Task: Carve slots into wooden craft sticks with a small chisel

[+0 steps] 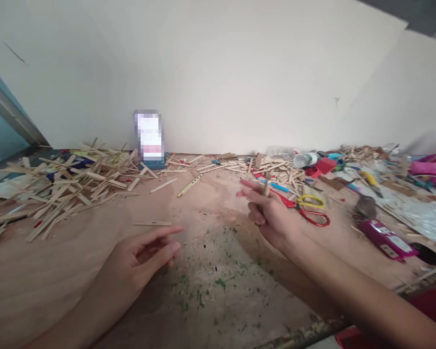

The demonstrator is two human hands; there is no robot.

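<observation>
My left hand [147, 257] hovers low over the wooden table, its index finger stretched out and its thumb apart, with nothing visible between them. Just beyond it lies a single flat wooden stick [152, 223] with a small dark mark. Farther right, my right hand [269, 213] is raised over the table, its index finger pointing left. A short end of a thin wooden stick [266, 188] pokes up from its grip; the rest is hidden by the hand. Scissors [312, 209] with one yellow and one red handle lie beside that hand, near a blue slim tool [279, 187].
Heaps of wooden sticks [83, 179] lie at the left and at the back [279, 169]. A phone [149, 135] leans on the wall. Clear plastic bottles [305, 160], a yellow-handled tool [369, 180] and a purple device [387, 240] are at the right. Green scraps [221, 282] dot the table.
</observation>
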